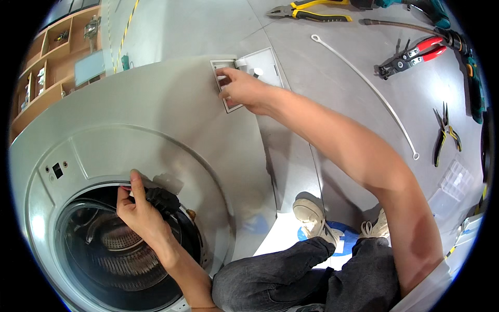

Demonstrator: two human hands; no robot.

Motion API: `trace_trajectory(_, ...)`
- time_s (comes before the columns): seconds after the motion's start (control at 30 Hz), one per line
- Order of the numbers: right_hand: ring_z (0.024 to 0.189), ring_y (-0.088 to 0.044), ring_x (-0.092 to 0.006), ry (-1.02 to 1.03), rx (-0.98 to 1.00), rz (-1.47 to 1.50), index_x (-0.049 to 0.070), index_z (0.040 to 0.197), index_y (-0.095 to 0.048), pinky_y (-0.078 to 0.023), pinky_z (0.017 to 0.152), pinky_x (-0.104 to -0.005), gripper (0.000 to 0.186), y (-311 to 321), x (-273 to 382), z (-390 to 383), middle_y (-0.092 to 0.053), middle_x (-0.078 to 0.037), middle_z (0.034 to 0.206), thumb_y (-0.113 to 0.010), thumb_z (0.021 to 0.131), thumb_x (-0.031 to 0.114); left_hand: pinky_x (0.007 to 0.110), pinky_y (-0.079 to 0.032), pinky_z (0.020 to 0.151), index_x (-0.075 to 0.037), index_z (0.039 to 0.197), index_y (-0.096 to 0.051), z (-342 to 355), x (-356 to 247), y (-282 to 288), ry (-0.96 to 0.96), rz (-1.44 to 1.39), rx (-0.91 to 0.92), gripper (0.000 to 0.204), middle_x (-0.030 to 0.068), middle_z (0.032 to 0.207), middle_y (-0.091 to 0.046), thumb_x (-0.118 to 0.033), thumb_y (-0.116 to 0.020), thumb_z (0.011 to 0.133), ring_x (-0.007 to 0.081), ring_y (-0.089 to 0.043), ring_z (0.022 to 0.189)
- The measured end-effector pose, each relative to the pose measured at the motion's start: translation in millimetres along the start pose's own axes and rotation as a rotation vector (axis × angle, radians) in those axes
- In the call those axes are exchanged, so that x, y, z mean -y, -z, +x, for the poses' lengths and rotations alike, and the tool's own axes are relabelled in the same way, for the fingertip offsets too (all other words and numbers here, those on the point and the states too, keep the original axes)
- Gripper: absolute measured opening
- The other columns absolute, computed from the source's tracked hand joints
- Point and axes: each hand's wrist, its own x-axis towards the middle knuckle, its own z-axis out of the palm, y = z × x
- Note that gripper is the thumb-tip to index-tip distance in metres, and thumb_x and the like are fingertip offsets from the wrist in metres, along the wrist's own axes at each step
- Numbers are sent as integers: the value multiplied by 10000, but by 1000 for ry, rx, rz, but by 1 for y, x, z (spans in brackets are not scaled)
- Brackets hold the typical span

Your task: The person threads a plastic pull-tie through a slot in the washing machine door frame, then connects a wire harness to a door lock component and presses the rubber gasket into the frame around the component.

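Observation:
My left hand [143, 216] is at the upper rim of the round opening of a grey washing machine [171, 104]. Its fingers close near the rim on a small piece, partly pinkish, that I cannot make out. Beside these fingers a black plastic part [163, 202] sits at the opening's edge. The ribbed metal drum [125, 242] shows inside. My right hand [243, 91] reaches to a small square hatch [232, 108] in the machine's corner, its fingers curved and apart, with tips partly hidden inside. The white hatch flap [270, 66] is swung out to the right.
On the grey floor lie combination pliers [314, 11], a white strap with looped ends [371, 88], red-handled clamp pliers [413, 56], long-nose pliers [445, 134] and a clear compartment box [453, 182]. A wooden shelf [52, 57] stands far left. My shoes [312, 216] are beside the machine.

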Motion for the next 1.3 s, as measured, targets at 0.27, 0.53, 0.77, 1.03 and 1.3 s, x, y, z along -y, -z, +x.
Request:
trace_trajectory(0.27, 950, -501, -122, -63, -19, 210, 82, 1237, -551, -422, 771, -304, 454, 5, 14, 15, -551, -18, 1080, -505, 797, -17, 212, -380, 608, 11, 804, -578, 0, -2, -3, 23, -33, -8, 242, 6, 734, -560, -196, -649, 908, 63, -459, 663)
trace_trajectory(0.53, 954, -502, -121, -62, 24, 169, 74, 1243, -541, -418, 776, -318, 406, 4, 11, 18, -554, -2, 1085, -547, 836, 64, 206, -382, 569, 4, 805, -564, 0, 1, 2, 38, -44, 6, 250, 13, 737, -561, -207, -641, 914, 66, -468, 644)
trace_trajectory(0.77, 1006, -505, -128, -51, -4, 177, 58, 1310, -476, -402, 886, -302, 486, 5, 3, 18, -554, -27, 1144, -568, 835, 101, 214, -406, 566, 8, 831, -573, -1, -3, -5, 19, -59, 6, 248, 9, 736, -570, -215, -637, 918, 67, -485, 632)
trace_trajectory(1.03, 1027, -560, -259, 263, -206, -712, 35, 1172, -564, -445, 888, -378, 354, 27, 8, -31, -605, -115, 1083, -581, 846, 171, 214, -435, 564, 13, 885, -583, 2, 4, 3, 31, -72, 20, 241, 32, 777, -601, -218, -644, 913, 73, -520, 644)
trace_trajectory(1.3, 864, -639, -315, 353, -802, -1249, 26, 1010, -642, -504, 775, -379, 184, 148, 32, -240, -642, -164, 984, -564, 854, 84, 215, -447, 609, 27, 938, -599, 8, 13, 1, 61, -91, 0, 288, 57, 827, -635, -250, -666, 897, 89, -552, 676)
